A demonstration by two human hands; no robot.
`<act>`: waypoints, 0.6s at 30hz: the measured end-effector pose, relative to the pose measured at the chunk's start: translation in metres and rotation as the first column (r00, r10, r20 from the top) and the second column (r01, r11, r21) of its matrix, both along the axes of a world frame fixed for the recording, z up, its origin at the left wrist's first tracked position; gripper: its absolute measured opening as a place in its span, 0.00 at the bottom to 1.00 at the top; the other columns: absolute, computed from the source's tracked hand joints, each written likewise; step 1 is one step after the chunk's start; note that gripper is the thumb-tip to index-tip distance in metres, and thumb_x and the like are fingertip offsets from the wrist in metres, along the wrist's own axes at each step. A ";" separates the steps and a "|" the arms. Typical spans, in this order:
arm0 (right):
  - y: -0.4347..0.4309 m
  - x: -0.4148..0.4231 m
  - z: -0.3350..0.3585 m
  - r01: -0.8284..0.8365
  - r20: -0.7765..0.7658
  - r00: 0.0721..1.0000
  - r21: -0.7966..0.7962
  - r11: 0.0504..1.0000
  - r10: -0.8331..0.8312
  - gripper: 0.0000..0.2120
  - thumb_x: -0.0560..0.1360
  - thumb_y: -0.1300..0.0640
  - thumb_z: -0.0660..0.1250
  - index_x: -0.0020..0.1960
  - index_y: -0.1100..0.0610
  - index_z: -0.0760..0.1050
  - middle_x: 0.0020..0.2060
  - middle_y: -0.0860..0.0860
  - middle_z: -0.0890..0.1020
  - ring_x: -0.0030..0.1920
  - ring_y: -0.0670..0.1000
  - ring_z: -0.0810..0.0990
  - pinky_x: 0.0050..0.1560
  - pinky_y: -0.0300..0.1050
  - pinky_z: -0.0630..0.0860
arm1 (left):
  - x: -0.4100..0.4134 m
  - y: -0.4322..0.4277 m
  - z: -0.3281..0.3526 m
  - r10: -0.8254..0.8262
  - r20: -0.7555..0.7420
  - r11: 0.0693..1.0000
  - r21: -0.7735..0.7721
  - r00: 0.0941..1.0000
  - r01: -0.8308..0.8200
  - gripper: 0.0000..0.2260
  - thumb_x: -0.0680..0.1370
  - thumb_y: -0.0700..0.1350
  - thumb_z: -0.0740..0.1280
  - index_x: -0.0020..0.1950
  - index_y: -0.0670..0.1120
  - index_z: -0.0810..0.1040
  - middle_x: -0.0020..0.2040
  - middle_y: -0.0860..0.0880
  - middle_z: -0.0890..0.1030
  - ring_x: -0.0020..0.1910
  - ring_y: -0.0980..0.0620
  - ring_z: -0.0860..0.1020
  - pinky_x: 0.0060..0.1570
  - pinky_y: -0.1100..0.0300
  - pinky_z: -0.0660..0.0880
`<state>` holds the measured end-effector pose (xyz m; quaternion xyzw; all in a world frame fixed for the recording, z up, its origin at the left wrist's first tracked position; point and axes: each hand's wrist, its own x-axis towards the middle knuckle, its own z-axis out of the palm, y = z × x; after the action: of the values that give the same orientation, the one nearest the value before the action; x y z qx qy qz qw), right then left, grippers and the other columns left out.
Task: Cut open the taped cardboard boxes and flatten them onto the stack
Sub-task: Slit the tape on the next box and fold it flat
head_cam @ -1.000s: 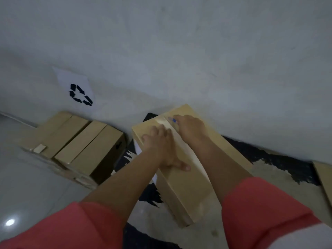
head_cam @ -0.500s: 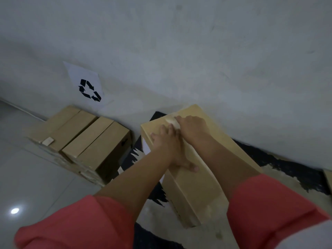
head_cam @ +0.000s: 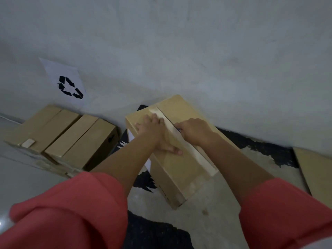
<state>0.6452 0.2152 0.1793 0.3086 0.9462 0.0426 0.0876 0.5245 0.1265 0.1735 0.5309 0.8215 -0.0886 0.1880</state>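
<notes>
From the head view we have the taped box (head_cam: 179, 168) on the floor at centre, its far end close to the wall. The tape strip (head_cam: 195, 155) runs along its top from far left to near right. Our left hand (head_cam: 154, 135) lies flat on the lid just left of the tape, fingers spread, pressing down. Our right hand (head_cam: 195, 132) is curled tight round a blue-tipped cutter (head_cam: 179, 130), mostly hidden, with its tip at the tape toward the far end. Most of the strip lies nearer us, so the pull looks to come our way, and the left thumb sits close beside that line. Other boxes (head_cam: 71, 139) stand to the left, well apart, under a recycling sign (head_cam: 69, 83). Flat cardboard (head_cam: 316, 169) lies to the right.
</notes>
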 end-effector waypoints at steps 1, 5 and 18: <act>-0.001 0.008 0.000 0.002 0.009 1.000 -0.011 1.000 -0.002 0.15 0.78 0.60 0.56 0.58 0.48 0.75 0.45 0.53 0.80 0.39 0.54 0.73 0.31 0.44 0.63 | -0.001 0.000 0.000 -0.005 -0.005 1.000 -0.002 1.000 0.005 0.65 0.54 0.80 0.66 0.79 0.48 0.43 0.79 0.45 0.43 0.77 0.37 0.44 0.68 0.31 0.54; -0.015 0.042 0.002 0.030 0.015 0.999 -0.091 0.995 -0.028 0.15 0.78 0.59 0.54 0.59 0.50 0.75 0.48 0.55 0.80 0.41 0.56 0.72 0.35 0.46 0.64 | -0.003 -0.002 0.000 0.003 0.001 1.000 0.002 1.000 -0.003 0.66 0.53 0.80 0.65 0.79 0.48 0.43 0.79 0.46 0.41 0.77 0.38 0.44 0.68 0.31 0.54; -0.082 0.159 0.009 0.136 -0.005 0.991 -0.081 0.987 -0.137 0.21 0.82 0.56 0.52 0.74 0.47 0.61 0.48 0.55 0.79 0.42 0.55 0.76 0.41 0.46 0.73 | -0.012 0.005 -0.010 -0.069 0.010 0.998 0.002 0.998 0.069 0.77 0.37 0.86 0.51 0.79 0.47 0.44 0.79 0.44 0.45 0.77 0.36 0.47 0.71 0.35 0.56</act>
<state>0.8045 0.1336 0.1884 0.3690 0.9243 -0.0033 0.0977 0.5127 0.1319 0.1639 0.5596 0.8018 -0.0917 0.1888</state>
